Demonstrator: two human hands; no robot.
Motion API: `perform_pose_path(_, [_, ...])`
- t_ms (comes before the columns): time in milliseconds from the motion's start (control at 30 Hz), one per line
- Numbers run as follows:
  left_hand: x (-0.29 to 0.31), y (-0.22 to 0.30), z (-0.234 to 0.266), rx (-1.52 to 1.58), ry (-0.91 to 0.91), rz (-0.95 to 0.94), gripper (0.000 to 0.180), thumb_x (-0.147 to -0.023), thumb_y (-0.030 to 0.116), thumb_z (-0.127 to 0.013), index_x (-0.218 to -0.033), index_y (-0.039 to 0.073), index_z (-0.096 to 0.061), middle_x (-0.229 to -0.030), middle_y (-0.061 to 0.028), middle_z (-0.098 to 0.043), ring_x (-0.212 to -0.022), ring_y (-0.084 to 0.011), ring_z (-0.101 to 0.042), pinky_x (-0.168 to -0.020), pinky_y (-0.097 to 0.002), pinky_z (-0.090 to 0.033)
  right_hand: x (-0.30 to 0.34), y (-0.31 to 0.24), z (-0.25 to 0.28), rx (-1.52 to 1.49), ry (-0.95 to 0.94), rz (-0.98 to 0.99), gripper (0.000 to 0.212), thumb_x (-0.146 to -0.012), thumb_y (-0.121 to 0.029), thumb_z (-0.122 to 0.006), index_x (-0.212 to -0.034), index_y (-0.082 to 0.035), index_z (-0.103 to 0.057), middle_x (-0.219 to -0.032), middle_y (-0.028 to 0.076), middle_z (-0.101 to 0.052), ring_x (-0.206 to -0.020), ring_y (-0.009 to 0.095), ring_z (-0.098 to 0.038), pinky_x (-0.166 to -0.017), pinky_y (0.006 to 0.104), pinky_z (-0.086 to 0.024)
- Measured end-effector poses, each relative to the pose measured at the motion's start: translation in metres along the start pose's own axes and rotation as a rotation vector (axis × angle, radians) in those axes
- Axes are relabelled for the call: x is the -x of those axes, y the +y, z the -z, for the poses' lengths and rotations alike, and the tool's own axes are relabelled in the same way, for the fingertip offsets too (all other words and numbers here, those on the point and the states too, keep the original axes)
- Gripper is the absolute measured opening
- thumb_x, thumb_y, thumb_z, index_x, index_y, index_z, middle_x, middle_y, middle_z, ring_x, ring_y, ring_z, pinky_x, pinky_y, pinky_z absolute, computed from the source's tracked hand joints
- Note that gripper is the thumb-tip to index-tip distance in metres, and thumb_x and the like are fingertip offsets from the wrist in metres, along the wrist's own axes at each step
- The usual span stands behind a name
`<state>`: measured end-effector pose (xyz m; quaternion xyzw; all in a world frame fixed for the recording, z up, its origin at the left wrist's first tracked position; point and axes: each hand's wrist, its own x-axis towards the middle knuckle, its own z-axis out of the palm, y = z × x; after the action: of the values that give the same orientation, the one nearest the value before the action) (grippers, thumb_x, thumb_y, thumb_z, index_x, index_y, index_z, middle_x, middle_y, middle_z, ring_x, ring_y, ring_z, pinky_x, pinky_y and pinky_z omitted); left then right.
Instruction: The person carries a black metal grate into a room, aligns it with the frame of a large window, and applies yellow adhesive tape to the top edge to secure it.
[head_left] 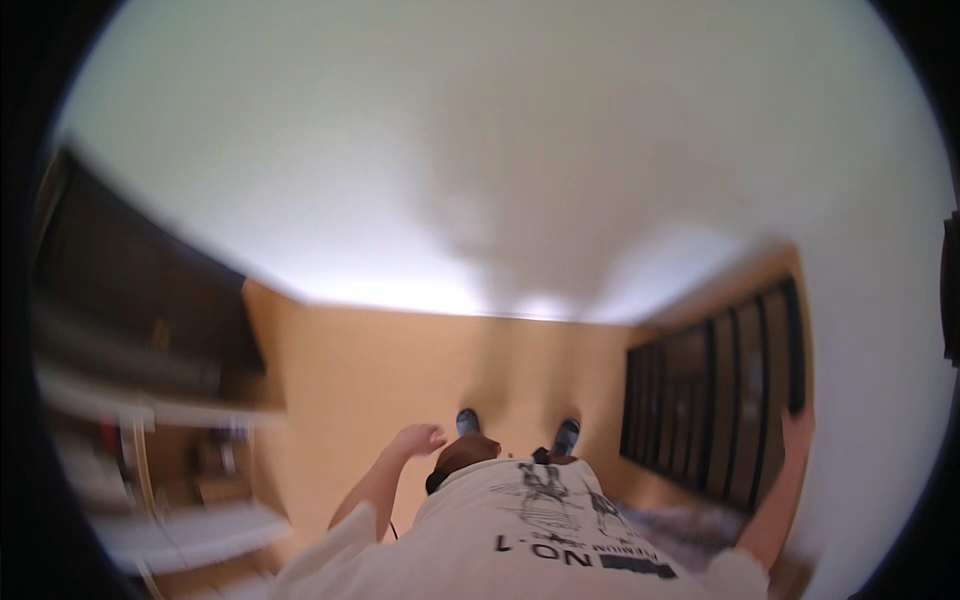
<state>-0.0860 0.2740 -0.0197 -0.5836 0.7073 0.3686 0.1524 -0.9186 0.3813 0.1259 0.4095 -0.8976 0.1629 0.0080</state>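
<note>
The person stands on a tan floor [350, 370], facing a pale wall [560, 150] on which a broad, soft shadow falls. The hands are well apart. The left hand [418, 438] hangs in the air over the floor, beside the brown shorts [465, 455], its fingers loosely bent with nothing visible in them. The right arm reaches out to the right side, where the right hand [797, 425] is at the near end of the black edge of a dark barred rack [710, 385]. The fingers are blurred there, so whether they grip that edge or only rest against it cannot be told.

The rack stands to the person's right, its black bars running side by side over a brownish backing, with a pale side wall [870, 440] just beyond it. Near its lower end lies a blurred, multicoloured bundle [690, 528]. On the left are a large dark panel [140, 270] and, below it in view, white shelves [190, 535] holding small items too smeared to identify. The person wears a cream printed T-shirt [480, 520] and dark bluish slippers [567, 437].
</note>
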Motion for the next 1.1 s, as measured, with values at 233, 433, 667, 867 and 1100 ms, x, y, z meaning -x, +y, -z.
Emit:
perform_pose_path(233, [0.053,-0.125,-0.118,0.483,0.273,0.215,0.033,-0.087,0.040,-0.059,-0.097,0.011,-0.072,-0.098,-0.0126,-0.073,-0.093,-0.0324,-0.069,-0.081,-0.0438,-0.054,0.176,-0.168,-0.043,0.244,-0.002,0.280,0.038,-0.067,-0.011,-0.071,-0.101,0.004,-0.063,-0.090,0.024,-0.067,-0.091,0.042,-0.067,-0.079,0.0472,-0.052])
perform_pose_path(433, [0.122,-0.266,-0.300,0.668,0.108,0.577,0.041,-0.085,0.042,-0.058,-0.097,0.007,-0.076,-0.105,-0.0191,-0.073,-0.101,-0.0342,-0.069,-0.087,-0.0434,-0.054,0.265,-0.468,0.078,0.626,-0.251,0.409,0.045,-0.071,-0.031,-0.082,-0.103,-0.002,-0.072,-0.091,0.020,-0.074,-0.086,0.037,-0.072,-0.082,0.0481,-0.054])
perform_pose_path(667, [0.197,-0.388,-0.337,1.001,-0.063,1.011,0.048,-0.086,0.037,-0.057,-0.111,0.000,-0.072,-0.119,-0.0221,-0.068,-0.116,-0.0365,-0.064,-0.098,-0.0449,-0.051,0.342,-0.652,0.067,0.441,-0.316,0.717,0.035,-0.075,-0.026,-0.076,-0.101,-0.003,-0.069,-0.089,0.021,-0.072,-0.088,0.040,-0.070,-0.078,0.0494,-0.053])
perform_pose_path(867, [0.142,-0.484,-0.261,1.067,0.308,0.851,0.042,-0.084,0.043,-0.059,-0.098,0.008,-0.076,-0.099,-0.0164,-0.075,-0.097,-0.0317,-0.071,-0.086,-0.0442,-0.055,0.374,-0.782,-0.064,0.023,-0.384,0.972,0.031,-0.061,-0.004,-0.071,-0.084,0.004,-0.052,-0.065,0.017,-0.051,-0.058,0.034,-0.048,-0.058,0.0407,-0.043])
perform_pose_path(1100, [0.132,-0.635,-0.097,0.872,0.492,0.627,0.037,-0.089,0.039,-0.054,-0.102,0.011,-0.073,-0.103,-0.0163,-0.073,-0.098,-0.0352,-0.069,-0.087,-0.0439,-0.054,0.503,-1.020,-0.170,-0.013,-0.690,1.123,0.034,-0.061,-0.009,-0.075,-0.085,0.001,-0.053,-0.071,0.022,-0.063,-0.071,0.046,-0.063,-0.063,0.0465,-0.051])
